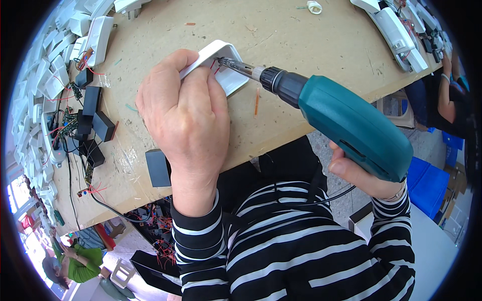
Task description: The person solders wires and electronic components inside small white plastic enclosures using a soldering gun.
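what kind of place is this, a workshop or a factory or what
Most likely a small electronics assembly workshop. The left hand steadies a white plastic housing while the right hand drives a teal electric screwdriver into it. Stacks of matching white housings and black box-shaped parts crowd the worn wooden bench.

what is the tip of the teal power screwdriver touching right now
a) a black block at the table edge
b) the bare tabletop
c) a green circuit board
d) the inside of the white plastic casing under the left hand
d: the teal power screwdriver, gripped by the right hand, has its bit inside the white plastic casing that the left hand holds down on the table.
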A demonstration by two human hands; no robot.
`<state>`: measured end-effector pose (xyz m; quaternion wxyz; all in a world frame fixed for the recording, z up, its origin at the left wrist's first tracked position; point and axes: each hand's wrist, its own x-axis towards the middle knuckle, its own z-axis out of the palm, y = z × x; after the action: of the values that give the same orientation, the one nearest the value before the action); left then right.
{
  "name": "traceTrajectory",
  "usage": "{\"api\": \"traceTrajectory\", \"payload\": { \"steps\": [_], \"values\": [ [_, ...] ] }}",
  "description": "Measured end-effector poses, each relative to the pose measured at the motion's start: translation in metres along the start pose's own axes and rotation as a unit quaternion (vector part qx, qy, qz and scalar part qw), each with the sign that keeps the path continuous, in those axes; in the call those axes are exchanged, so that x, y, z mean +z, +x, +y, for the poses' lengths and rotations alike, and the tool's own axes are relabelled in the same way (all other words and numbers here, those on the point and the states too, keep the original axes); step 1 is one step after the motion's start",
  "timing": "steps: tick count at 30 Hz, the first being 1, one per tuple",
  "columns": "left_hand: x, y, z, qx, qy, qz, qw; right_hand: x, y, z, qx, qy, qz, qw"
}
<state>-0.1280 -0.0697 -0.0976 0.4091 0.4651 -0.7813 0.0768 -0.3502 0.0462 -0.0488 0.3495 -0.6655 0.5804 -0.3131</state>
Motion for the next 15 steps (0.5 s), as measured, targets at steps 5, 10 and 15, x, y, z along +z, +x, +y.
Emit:
{"api": "traceTrajectory", "payload": {
  "steps": [5,10,15],
  "values": [
    [-0.0002,-0.0001,0.0001,-0.004,-0.002,-0.002,1.000,0.0010,-0.0007,-0.0030,0.029,0.010,0.001,1.000],
    [-0.0007,0.0002,0.0004,-0.007,0.000,-0.005,1.000,0.0014,-0.0003,-0.0018,-0.023,-0.034,0.009,0.999],
    [-0.0005,-0.0001,0.0001,-0.006,0.001,-0.004,1.000,0.0014,-0.0034,0.0000,0.011,0.003,-0.008,1.000]
  ]
}}
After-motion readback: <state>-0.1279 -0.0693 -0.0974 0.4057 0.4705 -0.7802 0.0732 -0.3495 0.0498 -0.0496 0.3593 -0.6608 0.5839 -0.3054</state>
